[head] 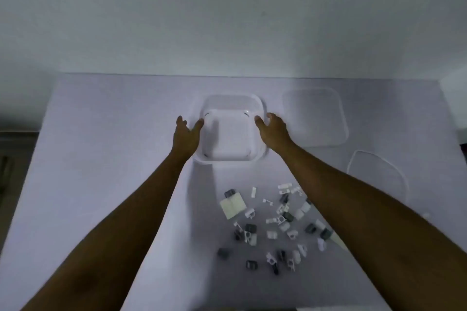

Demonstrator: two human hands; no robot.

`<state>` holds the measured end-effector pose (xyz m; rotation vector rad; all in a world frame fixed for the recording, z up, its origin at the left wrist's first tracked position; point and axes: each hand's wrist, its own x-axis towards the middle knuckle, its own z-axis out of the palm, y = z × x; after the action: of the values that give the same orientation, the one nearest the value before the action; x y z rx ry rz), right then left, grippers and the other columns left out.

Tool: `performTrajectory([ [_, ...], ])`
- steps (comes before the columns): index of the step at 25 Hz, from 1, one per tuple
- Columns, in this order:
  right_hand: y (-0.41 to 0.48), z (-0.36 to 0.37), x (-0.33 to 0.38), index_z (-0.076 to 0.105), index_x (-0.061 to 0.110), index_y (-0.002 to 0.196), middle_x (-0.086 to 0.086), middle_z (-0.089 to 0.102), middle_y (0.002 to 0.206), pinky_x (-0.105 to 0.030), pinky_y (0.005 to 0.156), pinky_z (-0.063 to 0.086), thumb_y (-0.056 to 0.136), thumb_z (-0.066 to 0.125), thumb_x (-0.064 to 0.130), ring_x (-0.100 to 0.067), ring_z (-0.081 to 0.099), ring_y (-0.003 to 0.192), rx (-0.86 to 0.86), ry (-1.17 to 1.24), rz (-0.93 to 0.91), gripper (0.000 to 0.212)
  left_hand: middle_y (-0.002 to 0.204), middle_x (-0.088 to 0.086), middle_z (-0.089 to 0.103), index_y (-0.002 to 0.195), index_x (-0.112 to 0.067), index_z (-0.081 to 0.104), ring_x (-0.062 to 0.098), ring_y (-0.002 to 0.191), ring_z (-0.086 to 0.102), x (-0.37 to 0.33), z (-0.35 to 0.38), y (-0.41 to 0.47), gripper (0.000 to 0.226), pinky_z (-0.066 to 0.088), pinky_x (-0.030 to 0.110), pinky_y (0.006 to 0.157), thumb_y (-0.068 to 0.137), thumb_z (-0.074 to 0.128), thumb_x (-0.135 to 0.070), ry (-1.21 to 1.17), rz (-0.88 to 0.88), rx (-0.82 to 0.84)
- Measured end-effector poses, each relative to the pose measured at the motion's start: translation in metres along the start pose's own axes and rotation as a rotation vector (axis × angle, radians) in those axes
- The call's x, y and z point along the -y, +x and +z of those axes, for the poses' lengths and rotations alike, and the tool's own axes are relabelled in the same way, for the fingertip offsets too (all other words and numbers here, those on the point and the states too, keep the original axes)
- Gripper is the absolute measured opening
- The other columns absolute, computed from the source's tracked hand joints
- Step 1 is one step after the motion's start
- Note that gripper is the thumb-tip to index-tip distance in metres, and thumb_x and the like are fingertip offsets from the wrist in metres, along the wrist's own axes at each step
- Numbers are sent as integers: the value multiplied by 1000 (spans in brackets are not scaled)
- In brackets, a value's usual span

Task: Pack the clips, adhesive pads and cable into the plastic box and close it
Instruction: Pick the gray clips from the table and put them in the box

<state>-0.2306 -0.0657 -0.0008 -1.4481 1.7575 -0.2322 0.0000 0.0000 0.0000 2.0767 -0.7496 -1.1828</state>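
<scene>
An open, empty white plastic box [231, 134] stands at the middle of the table, toward the back. My left hand [185, 136] rests against its left wall and my right hand [274, 131] against its right wall, fingers spread on the rim. The clear lid [316, 116] lies flat to the right of the box. A thin white cable [379, 171] lies in a loop at the right, partly behind my right forearm. Several white and grey clips [278, 230] are scattered near me. A stack of white adhesive pads [232, 204] lies among them.
The white table [113, 159] ends at a pale wall [227, 20] behind the box. A white object [457, 93] sits at the far right edge. The clip pile lies between my forearms.
</scene>
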Motion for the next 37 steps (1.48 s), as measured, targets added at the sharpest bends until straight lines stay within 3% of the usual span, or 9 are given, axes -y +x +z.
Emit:
performTrajectory([
  [6,-35,27,6,37,8,149,-13,47,149,-43,113,36,96,47,53,-31,45,137,24,271,129,70,133,12,50,137,0,39,28,117,51,4,-3,-32,68,36,30,84,90,62,-44,74,-8,22],
  [8,-61,39,8,39,9,148,-10,47,149,-43,113,36,98,47,51,-29,44,137,22,319,101,66,124,7,48,134,-1,40,26,115,50,24,-21,-47,68,37,30,85,88,64,-46,62,8,-31],
  [12,-125,71,11,39,11,148,-6,44,152,-34,113,33,100,47,46,-24,42,139,58,409,81,60,135,11,46,137,-3,38,28,121,50,77,-58,-88,75,43,38,100,85,65,-51,76,51,-122],
  [16,-188,106,6,40,11,147,-6,47,150,-25,104,32,101,48,42,-21,45,137,130,436,107,56,139,13,46,139,-4,37,30,123,51,123,-96,-127,77,44,48,103,86,63,-54,97,13,-180],
  [23,-232,158,-10,56,14,127,-3,63,119,-27,88,41,98,54,39,-20,59,112,203,353,92,39,139,14,46,141,-4,36,32,122,53,180,-126,-161,77,46,50,100,87,61,-55,147,-59,-236],
  [26,-242,165,-14,58,12,120,0,61,109,-20,75,41,99,54,35,-14,56,102,223,316,62,32,140,15,46,141,-4,35,32,122,53,191,-131,-164,78,46,51,100,87,61,-54,150,-77,-245],
  [31,-242,158,-44,59,20,132,3,64,128,-33,102,49,100,52,31,-11,58,114,244,318,-55,35,144,19,42,144,-4,32,37,130,44,190,-137,-163,79,37,54,107,88,61,-51,217,-83,-258],
  [34,-244,147,-81,63,21,126,0,63,125,-32,102,50,95,61,19,-14,58,113,271,17,-305,32,141,15,46,141,-7,37,32,132,43,167,-132,-163,66,34,49,111,90,62,-42,279,132,-407],
  [37,-251,153,-109,68,19,121,-2,63,123,-28,104,42,89,60,12,-18,51,117,301,-266,-483,33,126,5,57,127,-12,52,18,119,53,127,-109,-167,37,38,23,103,93,62,-22,165,473,-342],
])
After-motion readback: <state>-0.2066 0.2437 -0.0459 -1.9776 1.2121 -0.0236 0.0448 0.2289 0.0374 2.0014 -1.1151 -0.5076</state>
